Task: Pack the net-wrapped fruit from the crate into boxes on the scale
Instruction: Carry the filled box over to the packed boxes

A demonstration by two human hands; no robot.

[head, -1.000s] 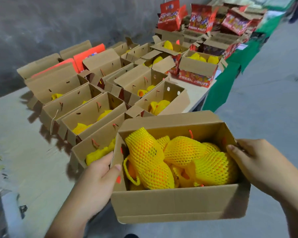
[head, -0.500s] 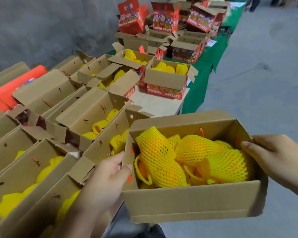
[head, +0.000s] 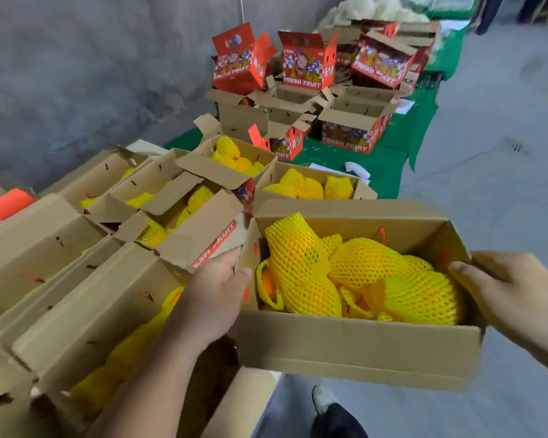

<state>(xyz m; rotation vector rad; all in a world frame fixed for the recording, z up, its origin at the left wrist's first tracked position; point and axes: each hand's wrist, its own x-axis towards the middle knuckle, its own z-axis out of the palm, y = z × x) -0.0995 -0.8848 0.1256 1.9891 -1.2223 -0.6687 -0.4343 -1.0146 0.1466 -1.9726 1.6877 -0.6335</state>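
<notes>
an open brown cardboard box [head: 355, 349] is held up off the surface between both hands, at about 4 o'clock in the view. the left hand [head: 214, 298] grips its left end wall, thumb hooked over the rim on the inside and the other fingers out of sight behind the wall. the right hand [head: 510, 294] grips the right end wall the same way, thumb lying over the rim, fingers curled round the outside.

inside the box lie several orange fruits in yellow foam net sleeves [head: 358, 276], packed close and touching one another; one stands taller at the left end, the rest lie lower toward the right.

from 7 to 11 o'clock stands a crowded row of open brown cardboard boxes with raised flaps [head: 76, 311], most showing more yellow-netted fruit inside, set touching side by side. just beyond the held box, at 12 o'clock, another open box holding netted fruit [head: 307, 184] sits at the edge of a green cloth-covered surface [head: 389, 162]. farther back on that cloth is a heap of red printed "fresh fruit" cartons [head: 304, 63], some upright, some tilted. a grey concrete floor [head: 487, 184] runs from 1 to 3 o'clock. a dark shoe [head: 336, 418] shows at 6 o'clock.
</notes>
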